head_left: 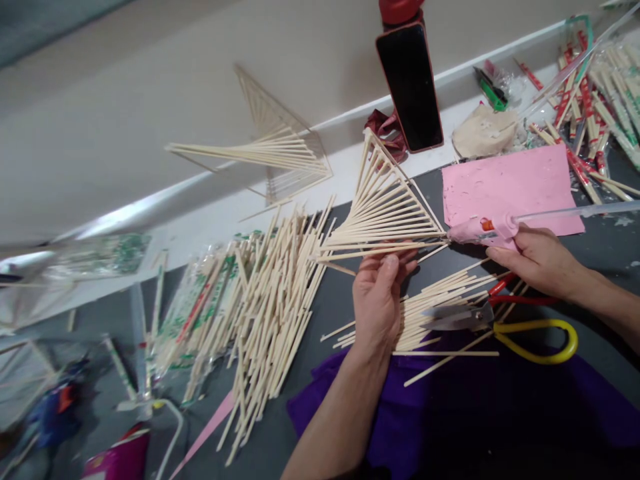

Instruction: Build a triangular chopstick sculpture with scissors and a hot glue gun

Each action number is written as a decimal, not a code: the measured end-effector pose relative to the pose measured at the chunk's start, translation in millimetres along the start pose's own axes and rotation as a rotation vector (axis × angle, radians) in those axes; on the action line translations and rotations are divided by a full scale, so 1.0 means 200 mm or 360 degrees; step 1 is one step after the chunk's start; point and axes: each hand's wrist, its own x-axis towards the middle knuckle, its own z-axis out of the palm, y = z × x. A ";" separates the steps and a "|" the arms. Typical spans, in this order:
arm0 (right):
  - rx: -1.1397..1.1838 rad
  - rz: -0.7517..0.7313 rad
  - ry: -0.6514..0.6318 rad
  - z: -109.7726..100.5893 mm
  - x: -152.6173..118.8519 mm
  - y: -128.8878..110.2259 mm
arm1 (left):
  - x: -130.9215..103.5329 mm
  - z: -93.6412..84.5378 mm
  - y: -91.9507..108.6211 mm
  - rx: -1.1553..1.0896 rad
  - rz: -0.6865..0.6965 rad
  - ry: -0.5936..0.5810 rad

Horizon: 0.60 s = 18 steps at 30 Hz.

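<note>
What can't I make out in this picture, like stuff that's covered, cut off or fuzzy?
All in the head view:
Red-topped container: body mostly behind the phone, top cut off by the upper edge.
Glue gun: handle mostly covered by the right hand; glue at its tip too small to see.
Blue item: blurred.
Magenta pouch: cut off by the lower edge.

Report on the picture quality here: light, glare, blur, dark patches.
Head view: glare streaks along the foot of the wall at left. Head view: the blue item at lower left is smeared, while the stick frame and glue gun look clearer. Head view: the purple cloth fades into near-black at bottom centre, its folds there unreadable.
</note>
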 end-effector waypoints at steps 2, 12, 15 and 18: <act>-0.0018 0.0004 -0.0023 0.00 0.00 0.00 | 0.00 0.00 0.00 0.0012 -0.0001 -0.0002; -0.0008 0.0003 -0.0012 -0.01 0.00 -0.01 | 0.00 0.00 0.00 0.0046 -0.0006 -0.0023; -0.0026 0.0000 -0.0045 -0.01 0.00 -0.01 | 0.00 0.00 0.00 0.0052 -0.0009 -0.0032; -0.0025 0.0002 -0.0070 -0.01 0.00 -0.01 | 0.00 -0.01 0.00 0.0053 -0.0008 -0.0034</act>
